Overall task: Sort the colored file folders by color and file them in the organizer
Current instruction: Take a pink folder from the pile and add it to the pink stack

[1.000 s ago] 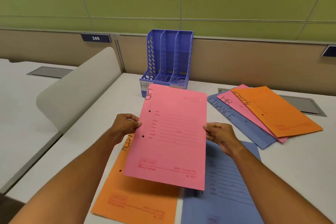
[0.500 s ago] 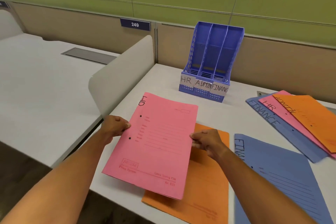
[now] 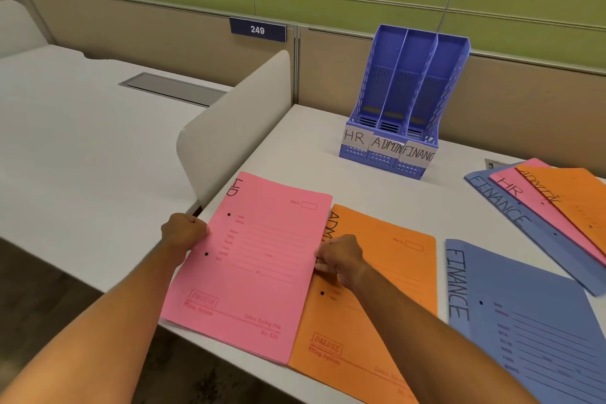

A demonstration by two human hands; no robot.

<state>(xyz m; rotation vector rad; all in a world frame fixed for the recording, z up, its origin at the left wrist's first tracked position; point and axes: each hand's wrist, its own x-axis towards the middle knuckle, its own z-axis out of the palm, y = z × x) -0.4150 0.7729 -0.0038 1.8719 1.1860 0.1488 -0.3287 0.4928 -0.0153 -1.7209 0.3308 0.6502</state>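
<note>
A pink folder (image 3: 259,259) marked HR lies low at the desk's near left corner, held at both side edges by my left hand (image 3: 184,233) and my right hand (image 3: 339,257). Right of it lies an orange ADMIN folder (image 3: 383,272), partly under the pink one. A blue FINANCE folder (image 3: 524,315) lies further right. At the far right, an orange folder (image 3: 570,194), a pink HR folder (image 3: 531,203) and a blue FINANCE folder (image 3: 511,210) overlap in a fan. The blue three-slot organizer (image 3: 406,102), labelled HR, ADMIN, FINANCE, stands empty at the back.
A grey curved divider panel (image 3: 236,128) rises along the desk's left edge beside the pink folder. Behind the organizer runs a tan partition (image 3: 524,102) with a "249" plate (image 3: 257,30). A neighbouring white desk (image 3: 82,141) lies to the left.
Both hands have carried the pink folder down and to the left, from above the other folders to the desk's near left corner. The view has turned left, uncovering the orange and blue folders.
</note>
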